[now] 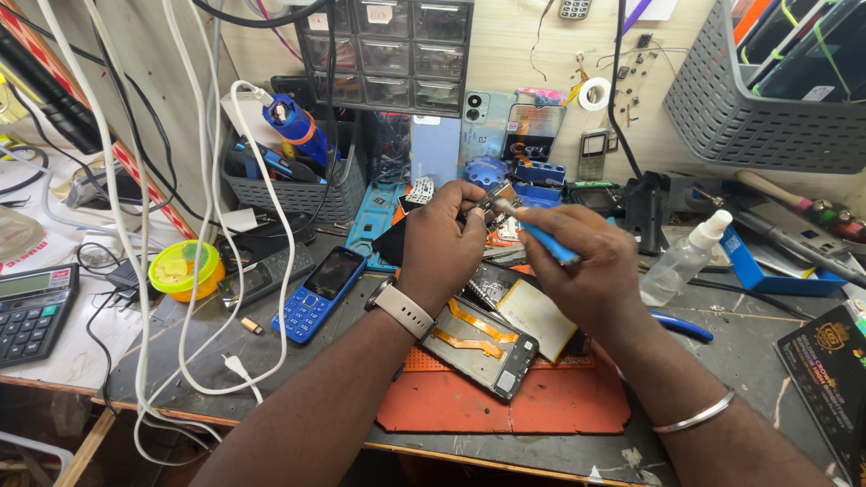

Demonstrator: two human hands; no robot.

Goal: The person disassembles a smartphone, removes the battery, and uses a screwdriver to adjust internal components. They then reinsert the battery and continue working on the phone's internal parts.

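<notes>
**Hands working over an opened phone at a crowded bench**

Head view: the left hand [442, 236] is pinching a small metal part [490, 204] above the opened phone [483, 341], which is lying on an orange mat [541, 406]. The right hand [586, 261] is gripping a blue-handled tool [548, 242], its tip touching the part. A blue keypad phone [320, 293], white cables [144, 271], a calculator [32, 311] and a spray bottle [681, 260] are crowding the dark worktop [740, 343].

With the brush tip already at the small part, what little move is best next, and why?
Probably short, light strokes: the right hand has the blue brush at the small metal part pinched in the left hand, above the opened phone.
</notes>
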